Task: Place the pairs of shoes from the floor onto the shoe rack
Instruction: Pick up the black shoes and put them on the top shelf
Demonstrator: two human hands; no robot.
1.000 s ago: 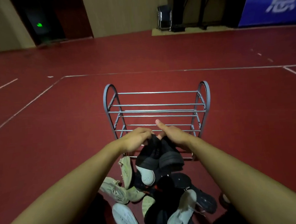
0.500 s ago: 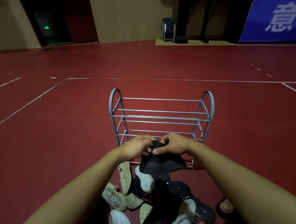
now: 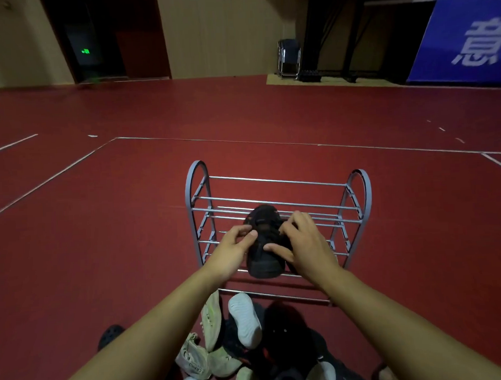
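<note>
A grey metal shoe rack [image 3: 357,201] with several tiers of thin bars stands on the red floor straight ahead. A pair of black shoes [image 3: 264,247] is over the rack's upper bars, toes pointing away, soles down. My left hand [image 3: 232,253] grips the left side of the pair, thumb on top. My right hand [image 3: 307,245] grips the right side, fingers curled over it and hiding most of the second shoe. A pile of shoes [image 3: 245,338], pale green, white and black, lies on the floor just in front of the rack.
The red court floor [image 3: 100,226] with white lines spreads all around the rack. A black clog [image 3: 110,336] sits at the lower left. A folded chair [image 3: 289,58] and a blue banner [image 3: 467,39] stand far back by the wall.
Both hands have lifted the black pair from above the pile, turned it soles down, and brought it forward over the rack's upper bars. The view has tilted up a little.
</note>
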